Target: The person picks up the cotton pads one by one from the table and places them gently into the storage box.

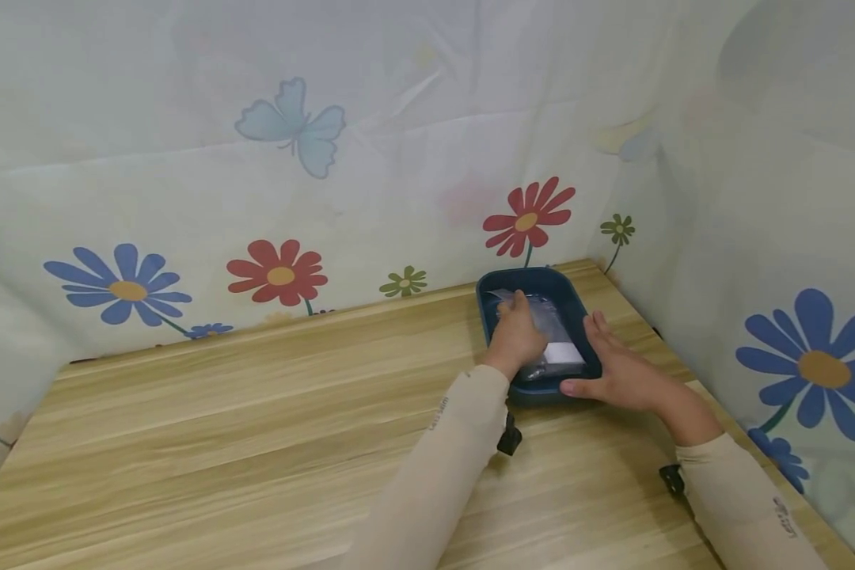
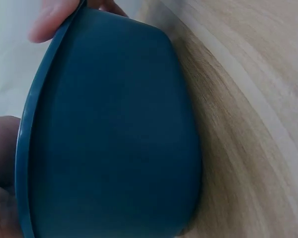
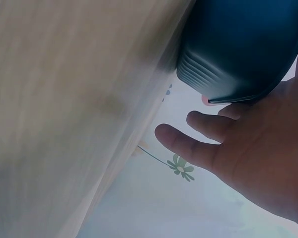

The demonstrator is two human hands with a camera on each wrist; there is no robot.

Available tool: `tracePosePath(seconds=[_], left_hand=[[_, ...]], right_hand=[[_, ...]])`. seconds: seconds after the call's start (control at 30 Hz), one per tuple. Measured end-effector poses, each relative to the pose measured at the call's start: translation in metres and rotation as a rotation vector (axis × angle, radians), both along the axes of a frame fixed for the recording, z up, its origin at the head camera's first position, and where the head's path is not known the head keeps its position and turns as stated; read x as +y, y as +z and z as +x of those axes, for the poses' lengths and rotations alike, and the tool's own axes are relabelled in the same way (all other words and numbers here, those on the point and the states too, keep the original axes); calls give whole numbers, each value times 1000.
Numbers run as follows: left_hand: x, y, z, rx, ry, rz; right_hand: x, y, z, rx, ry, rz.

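Observation:
A dark blue plastic basin [image 1: 495, 279] stands on the table, holding a clear plastic bag [image 1: 552, 321] with a white label [image 1: 563, 353]. My left hand [image 1: 518, 336] reaches over the near left rim and grips the bag, its fingertips partly hidden. The left wrist view shows the basin's outer wall [image 2: 114, 124] and curled fingers behind the rim. At the right side, my right hand [image 1: 623, 374] touches the basin, thumb by the front corner and fingers along the side. The right wrist view shows these fingers [image 3: 186, 146] straight and spread, with the palm against the rim.
The wood-grain table [image 1: 256, 427] stretches left and toward me. Behind the basin hangs a white cloth [image 1: 399, 198] printed with flowers and a butterfly; more cloth hangs along the right side. The table's right edge [image 1: 694, 380] runs close to my right hand.

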State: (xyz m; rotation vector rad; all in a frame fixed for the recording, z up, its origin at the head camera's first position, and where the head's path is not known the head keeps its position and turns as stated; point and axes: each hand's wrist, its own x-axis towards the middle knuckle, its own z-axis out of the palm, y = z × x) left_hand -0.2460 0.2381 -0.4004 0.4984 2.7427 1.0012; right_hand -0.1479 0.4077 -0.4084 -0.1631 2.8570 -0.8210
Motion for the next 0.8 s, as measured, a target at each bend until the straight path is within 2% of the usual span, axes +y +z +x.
tracePosePath(seconds=[0.17,0.43,0.8], left_hand=[[1,3,6,44,43,-78],[-1,13,15,75,62,-152],[-5,17,20,145,50,-254]], right_hand=[[0,-1,-1,-7,-5,-6],[0,-1,1,-3,0,-14],[0,-2,1,-3,-2,-14]])
